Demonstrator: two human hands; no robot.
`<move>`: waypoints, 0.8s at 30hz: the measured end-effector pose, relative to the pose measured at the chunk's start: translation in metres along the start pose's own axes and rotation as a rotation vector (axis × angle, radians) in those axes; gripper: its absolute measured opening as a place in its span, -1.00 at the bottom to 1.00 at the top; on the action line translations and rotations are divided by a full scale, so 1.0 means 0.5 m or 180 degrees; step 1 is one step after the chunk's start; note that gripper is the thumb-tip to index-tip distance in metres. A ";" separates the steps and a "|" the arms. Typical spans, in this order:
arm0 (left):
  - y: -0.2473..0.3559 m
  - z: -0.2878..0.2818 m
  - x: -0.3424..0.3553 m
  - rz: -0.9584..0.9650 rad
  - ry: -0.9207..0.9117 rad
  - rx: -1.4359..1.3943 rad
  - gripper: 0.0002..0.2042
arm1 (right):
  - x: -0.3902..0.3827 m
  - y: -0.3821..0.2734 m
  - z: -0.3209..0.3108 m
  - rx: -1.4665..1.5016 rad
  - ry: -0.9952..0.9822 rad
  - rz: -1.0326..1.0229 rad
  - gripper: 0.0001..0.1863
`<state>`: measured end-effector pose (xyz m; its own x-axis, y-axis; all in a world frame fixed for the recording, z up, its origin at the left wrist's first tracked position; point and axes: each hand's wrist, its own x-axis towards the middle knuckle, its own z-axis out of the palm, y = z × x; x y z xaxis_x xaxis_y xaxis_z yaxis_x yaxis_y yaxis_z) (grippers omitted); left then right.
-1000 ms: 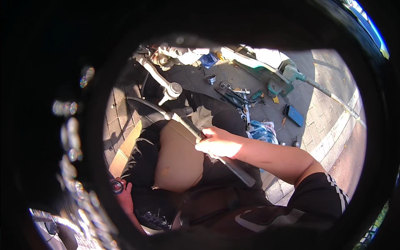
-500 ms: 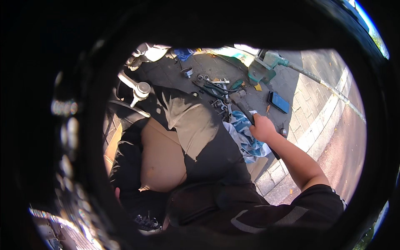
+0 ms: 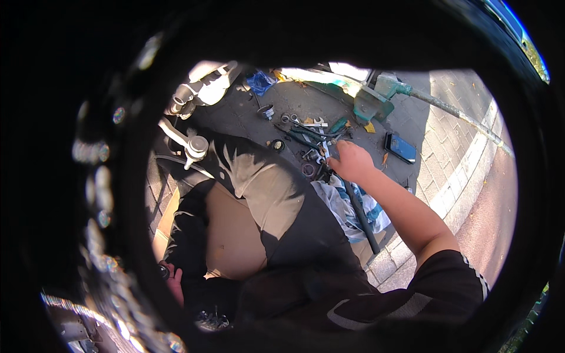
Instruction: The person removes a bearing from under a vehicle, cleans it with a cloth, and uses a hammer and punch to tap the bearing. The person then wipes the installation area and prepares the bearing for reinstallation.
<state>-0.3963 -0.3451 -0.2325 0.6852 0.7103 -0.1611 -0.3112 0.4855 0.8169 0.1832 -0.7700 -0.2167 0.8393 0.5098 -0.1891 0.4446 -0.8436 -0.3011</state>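
I judge the bar (image 3: 361,219), right of centre in the frame and crossing in front of the rag (image 3: 376,213), to be stiff, fairly heavy and hard to damage, perhaps slick if oily; its bare middle offers the best hold. My right hand (image 3: 352,161) is at its upper end, arm reaching from lower right, fingers curled; I can't tell whether they're clamped. My left hand (image 3: 175,283), lower left, bends beside a dark round piece (image 3: 163,271), grip unclear.
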 end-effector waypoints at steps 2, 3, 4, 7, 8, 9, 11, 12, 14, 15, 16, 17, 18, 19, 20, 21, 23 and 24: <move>-0.008 0.036 0.008 -0.0039 -0.0131 0.0163 -0.25 | 0.118 -0.055 0.005 0.0346 0.0218 -0.0262 -0.33; -0.011 0.057 0.008 -0.0069 -0.0061 0.0212 -0.26 | 0.172 -0.086 0.015 0.0375 0.0284 -0.0347 -0.26; -0.020 0.078 0.004 0.0031 0.0087 0.0332 -0.27 | 0.223 -0.120 0.030 0.0421 0.0300 -0.0342 -0.17; -0.024 0.137 -0.005 0.0058 0.0099 -0.0105 -0.35 | 0.339 -0.211 0.086 0.0566 0.0356 -0.0199 0.06; -0.026 0.155 -0.009 0.0070 0.0072 -0.0255 -0.35 | 0.371 -0.233 0.102 0.0562 0.0340 -0.0223 0.08; -0.030 0.171 -0.012 0.0067 0.0073 -0.0386 -0.35 | 0.402 -0.257 0.118 0.0540 0.0316 -0.0219 0.09; -0.037 0.197 -0.015 0.0063 0.0009 -0.0437 -0.35 | 0.445 -0.290 0.150 0.0551 0.0200 -0.0107 0.08; -0.043 0.208 -0.014 0.0033 -0.0015 -0.0489 -0.35 | 0.463 -0.301 0.163 0.0513 0.0124 -0.0037 0.08; -0.056 0.227 -0.007 -0.0060 -0.0002 -0.0538 -0.37 | 0.491 -0.309 0.181 0.0399 0.0115 0.0034 0.01; -0.063 0.236 -0.001 -0.0112 0.0004 -0.0578 -0.38 | 0.503 -0.307 0.185 0.0341 0.0112 0.0007 -0.06; -0.070 0.246 0.009 -0.0157 -0.0051 -0.0604 -0.40 | 0.507 -0.302 0.190 0.0372 0.0201 -0.0118 -0.10; -0.076 0.257 0.019 -0.0186 -0.0045 -0.0608 -0.40 | 0.508 -0.298 0.193 0.0377 0.0240 -0.0194 -0.14; -0.083 0.271 0.035 -0.0244 -0.0066 -0.0607 -0.41 | 0.507 -0.292 0.192 0.0565 0.0358 -0.0246 -0.16; -0.088 0.285 0.051 -0.0283 -0.0198 -0.0694 -0.41 | 0.502 -0.288 0.187 0.0749 0.0466 -0.0274 -0.17; -0.093 0.302 0.067 -0.0256 -0.0322 -0.0681 -0.40 | 0.491 -0.288 0.182 0.0889 0.0487 -0.0195 -0.19; -0.096 0.318 0.086 -0.0315 -0.0297 -0.0666 -0.40 | 0.477 -0.288 0.173 0.1319 0.0618 -0.0098 -0.20; -0.096 0.351 0.117 -0.0412 -0.0266 -0.0610 -0.41 | 0.444 -0.296 0.133 0.1631 0.1120 -0.0094 -0.19; -0.096 0.367 0.132 -0.0444 -0.0300 -0.0478 -0.42 | 0.415 -0.297 0.107 0.1671 0.1481 -0.0586 -0.18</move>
<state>-0.2154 -0.4150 -0.1808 0.7849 0.5836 -0.2084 -0.2988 0.6511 0.6977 0.2744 -0.5300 -0.2614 0.8636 0.4125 0.2900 0.4806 -0.4992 -0.7210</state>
